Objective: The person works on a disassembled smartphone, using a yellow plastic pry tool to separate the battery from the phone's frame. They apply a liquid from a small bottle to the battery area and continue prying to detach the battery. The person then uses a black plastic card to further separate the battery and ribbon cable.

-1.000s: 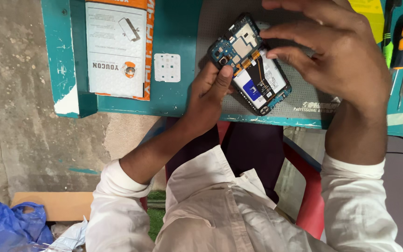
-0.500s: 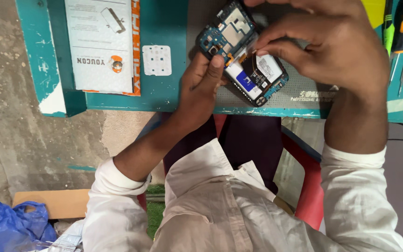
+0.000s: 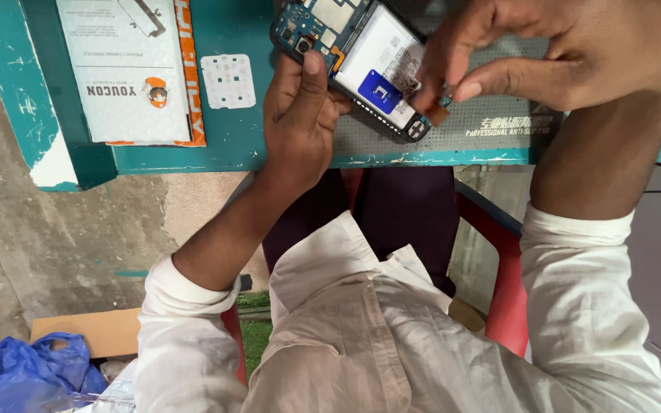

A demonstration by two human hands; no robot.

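Hands: left (image 3: 300,115) grips opened phone (image 3: 361,61); right (image 3: 575,53) now pinching at its lower end, view shifted closer

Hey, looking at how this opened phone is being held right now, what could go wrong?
The opened phone is propped at an angle by the left hand alone, partly off the grey mat; it might slip. The right hand pinches at a small part by the phone's lower end, beside the white battery; a hard pull may tear it or nick the battery.
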